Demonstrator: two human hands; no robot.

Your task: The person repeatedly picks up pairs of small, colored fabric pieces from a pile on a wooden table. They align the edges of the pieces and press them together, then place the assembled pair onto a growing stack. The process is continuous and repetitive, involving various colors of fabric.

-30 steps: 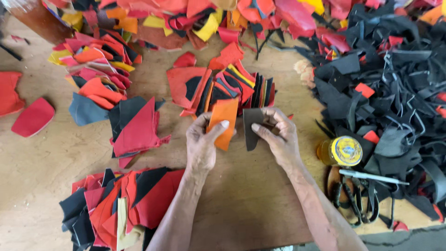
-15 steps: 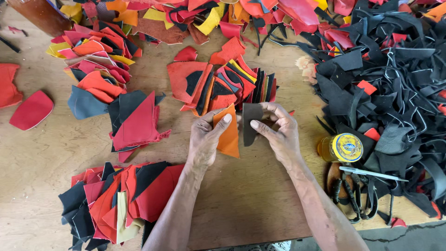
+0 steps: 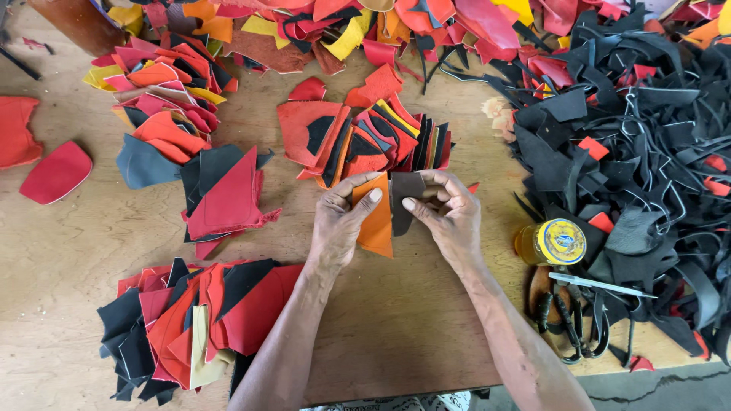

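1. One wooden table (image 3: 426, 327) lies under everything, bare just below the fingers and wrists.
2. One big tangle of black scraps (image 3: 647, 175), with a few red bits in it, lies well to the right of the right-hand fingers.
3. One long heap of mixed scraps (image 3: 381, 23), red, orange, yellow and black, runs along the far edge, well beyond the fingertips.
4. Four smaller stacks of cut pieces lie nearer: one fanned stack (image 3: 365, 137) just beyond the fingertips, one red and black stack (image 3: 221, 190) to the left of the left thumb, one orange and red stack (image 3: 164, 84) further up on the left, and one red and black pile (image 3: 190, 320) beside the left forearm.
5. Two loose red pieces (image 3: 53, 171) sit at the far left edge, well apart from both hands.
6. The left hand (image 3: 339, 224) pinches one orange piece (image 3: 377, 221), thumb on top and fingers curled behind it.
7. The right hand (image 3: 449, 217) pinches one dark piece (image 3: 403, 202) the same way; the two pieces meet edge to edge between the thumbs, though I cannot tell whether they overlap.
8. One round tin with a yellow lid (image 3: 560, 242) stands near the right wrist.
9. One thin pointed tool (image 3: 601, 285) lies just below the tin, over what seems to be a pair of scissors (image 3: 563, 320).
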